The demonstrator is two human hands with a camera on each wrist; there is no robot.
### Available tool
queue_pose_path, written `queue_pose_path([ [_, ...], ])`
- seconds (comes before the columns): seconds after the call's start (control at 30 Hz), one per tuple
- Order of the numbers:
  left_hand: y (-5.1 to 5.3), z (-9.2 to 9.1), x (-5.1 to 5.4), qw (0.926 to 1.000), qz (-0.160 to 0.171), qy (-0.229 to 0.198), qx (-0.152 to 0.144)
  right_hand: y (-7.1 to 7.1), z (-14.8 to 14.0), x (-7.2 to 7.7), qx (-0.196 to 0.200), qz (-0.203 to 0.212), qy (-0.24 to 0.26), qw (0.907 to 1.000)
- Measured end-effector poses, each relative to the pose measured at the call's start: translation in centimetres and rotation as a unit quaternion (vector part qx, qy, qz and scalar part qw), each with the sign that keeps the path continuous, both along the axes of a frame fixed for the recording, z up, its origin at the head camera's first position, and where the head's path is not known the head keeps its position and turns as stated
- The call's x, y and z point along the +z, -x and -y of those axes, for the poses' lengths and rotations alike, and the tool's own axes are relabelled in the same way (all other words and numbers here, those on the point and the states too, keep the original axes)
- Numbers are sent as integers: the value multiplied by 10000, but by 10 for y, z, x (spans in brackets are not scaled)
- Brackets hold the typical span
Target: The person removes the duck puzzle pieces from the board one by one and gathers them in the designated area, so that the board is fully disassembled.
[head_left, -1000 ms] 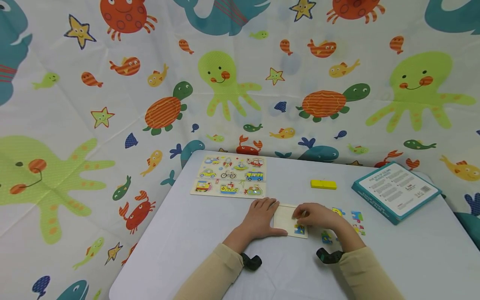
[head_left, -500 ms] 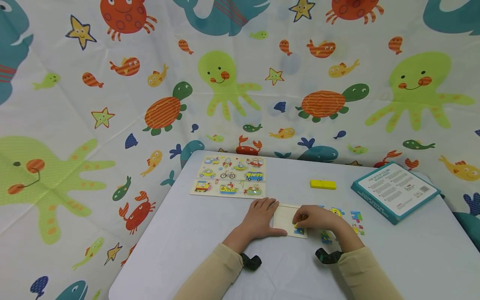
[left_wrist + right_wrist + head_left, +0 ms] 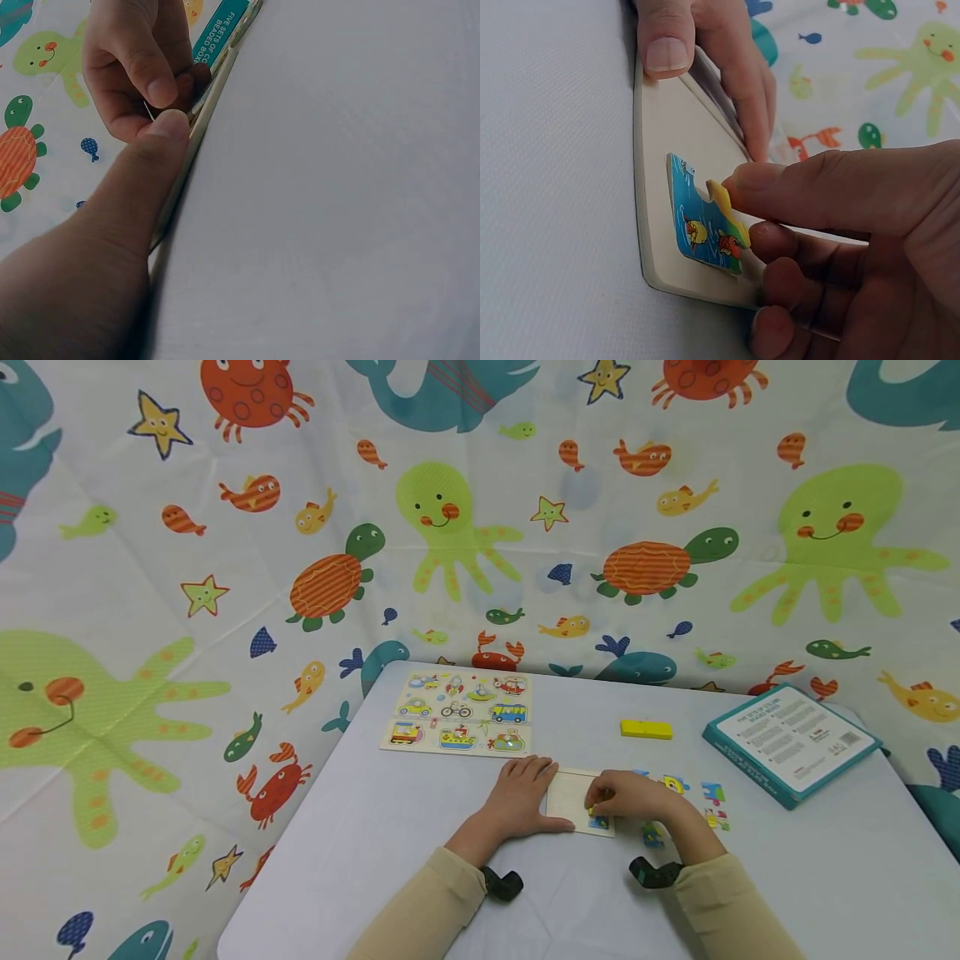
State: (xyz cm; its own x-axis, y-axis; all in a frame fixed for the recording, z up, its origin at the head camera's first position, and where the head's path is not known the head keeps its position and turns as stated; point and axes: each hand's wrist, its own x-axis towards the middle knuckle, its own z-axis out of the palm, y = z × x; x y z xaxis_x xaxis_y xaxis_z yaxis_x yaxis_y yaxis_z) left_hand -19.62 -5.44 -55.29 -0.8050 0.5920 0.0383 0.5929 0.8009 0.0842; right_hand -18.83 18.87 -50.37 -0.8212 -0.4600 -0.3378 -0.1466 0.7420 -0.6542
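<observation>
A pale wooden puzzle tray point(image 3: 567, 791) lies on the white table between both hands. My left hand point(image 3: 517, 797) rests on its left side, fingers stretched along that side and thumb on the near edge. In the tray's near right corner sits a blue puzzle piece point(image 3: 692, 225) with small ducks printed on it. My right hand point(image 3: 636, 795) pinches a yellow-edged puzzle piece point(image 3: 722, 199) between thumb and fingers. In the right wrist view this piece is tilted against the blue one; its printed face is mostly hidden.
Several loose puzzle pieces point(image 3: 712, 792) lie to the right of the tray, some partly behind my right hand. Farther back are a vehicle picture board point(image 3: 461, 714), a yellow block point(image 3: 646, 729) and a teal-edged box point(image 3: 795, 743). A patterned cloth point(image 3: 570, 527) hangs behind the table.
Between one second and half a second ago, my right hand shifts slightly and lowers the yellow-edged piece to the blue one. Since then it has hardly moved. My left hand stays in place.
</observation>
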Motion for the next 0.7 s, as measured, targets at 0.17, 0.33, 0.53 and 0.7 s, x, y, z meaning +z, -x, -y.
queue_pose_path([
  [0.17, 0, 0, 0, 10000, 9, 16, 6, -1, 0, 2, -56, 67, 68, 9999],
  [0.33, 0, 0, 0, 10000, -1, 13, 3, -2, -1, 4, 26, 68, 168, 9998],
  [0.53, 0, 0, 1, 10000, 27, 24, 5, -2, -1, 4, 145, 15, 212, 9997],
  [0.7, 0, 0, 1, 10000, 31, 28, 5, -2, -2, 5, 157, -31, 146, 9998],
])
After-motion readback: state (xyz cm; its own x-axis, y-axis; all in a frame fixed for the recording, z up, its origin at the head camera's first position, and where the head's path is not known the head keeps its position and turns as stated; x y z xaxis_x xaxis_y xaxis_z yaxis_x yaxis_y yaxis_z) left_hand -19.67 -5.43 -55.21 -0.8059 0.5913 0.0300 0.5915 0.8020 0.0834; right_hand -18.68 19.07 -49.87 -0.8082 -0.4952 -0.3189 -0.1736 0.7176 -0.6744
